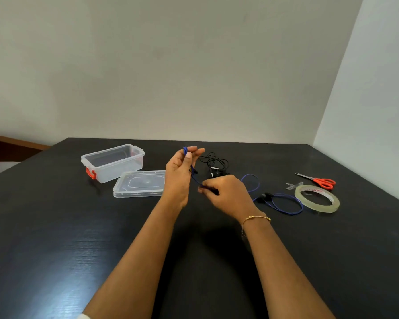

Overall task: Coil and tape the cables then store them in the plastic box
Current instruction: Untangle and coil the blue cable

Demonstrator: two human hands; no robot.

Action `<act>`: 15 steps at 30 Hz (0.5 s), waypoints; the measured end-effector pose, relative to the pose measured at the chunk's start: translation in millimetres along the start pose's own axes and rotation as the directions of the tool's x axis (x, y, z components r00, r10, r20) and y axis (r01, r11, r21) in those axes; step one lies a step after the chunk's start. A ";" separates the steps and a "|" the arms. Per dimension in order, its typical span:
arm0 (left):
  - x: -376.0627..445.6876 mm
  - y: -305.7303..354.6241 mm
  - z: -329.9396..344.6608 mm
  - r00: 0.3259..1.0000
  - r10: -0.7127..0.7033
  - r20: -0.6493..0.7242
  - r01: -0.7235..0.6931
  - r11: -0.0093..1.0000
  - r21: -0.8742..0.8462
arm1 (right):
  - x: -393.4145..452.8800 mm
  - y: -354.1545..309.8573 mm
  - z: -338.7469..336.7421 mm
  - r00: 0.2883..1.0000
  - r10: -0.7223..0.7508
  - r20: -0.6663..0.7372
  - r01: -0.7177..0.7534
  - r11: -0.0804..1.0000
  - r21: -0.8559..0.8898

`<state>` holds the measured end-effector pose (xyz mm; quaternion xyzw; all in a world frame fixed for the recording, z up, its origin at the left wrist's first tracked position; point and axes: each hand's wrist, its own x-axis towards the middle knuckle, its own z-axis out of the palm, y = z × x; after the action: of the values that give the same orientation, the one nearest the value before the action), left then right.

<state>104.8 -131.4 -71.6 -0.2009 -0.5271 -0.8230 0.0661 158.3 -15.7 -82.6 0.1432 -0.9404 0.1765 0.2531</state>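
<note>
We judge the task barely begun; the box [113,162] stands open and holds nothing we can see, its lid [140,183] lies flat just beside it on the table [55,226], and no cable is taped yet; our left hand [179,178] is raised above the table with its fingers fairly straight and pointing up, and the blue cable [277,202] is pinched under the thumb and looped over the fingertips, so the first turns of a coil seem to be forming there; our right hand [226,194], lower and just to the right, pinches the same cable with curled fingers and feeds it toward the left; the two hands are close but not touching; the stretch between them runs on a slant, high at the left hand and down to the right, while the loose remainder trails rightward across the table in wide loops toward the tape [317,198], ending in dark earbuds; the small coil's long axis looks roughly upright, along the fingers; the black cable [214,164] lies in an untidy heap behind the hands, untouched; scissors [318,180] and a few cut strips of tape wait at the far right; left to do, as we judge it: finishing this coil, taping it, coiling and taping the black one, then boxing both.
</note>
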 end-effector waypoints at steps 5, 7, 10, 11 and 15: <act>-2.8 -6.4 -2.0 0.990 0.051 0.131 -0.100 0.910 0.402 | 0.1 2.9 -2.4 0.977 -0.083 -0.196 0.071 0.995 -0.067; -1.9 -9.2 -2.6 0.976 -0.026 0.215 -0.088 0.858 0.506 | 1.1 5.9 -1.8 0.968 -0.097 -0.230 0.074 0.991 -0.108; -4.0 -9.1 -0.2 0.952 -0.128 0.279 -0.063 0.807 0.587 | 2.1 11.3 -2.9 0.941 -0.098 -0.324 0.032 0.979 -0.203; -5.1 -7.7 0.4 0.946 -0.149 0.287 -0.052 0.805 0.591 | 1.8 12.9 -4.0 0.933 -0.092 -0.347 0.015 0.976 -0.218; -6.9 -1.2 -0.9 0.914 -0.255 0.315 0.024 0.810 0.586 | 0.2 20.1 -3.8 0.915 -0.075 -0.395 -0.054 0.951 -0.304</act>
<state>110.4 -132.4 -75.7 -0.2868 -0.7650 -0.5752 -0.0417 152.6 3.8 -84.6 0.0678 -0.8833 0.0518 0.4610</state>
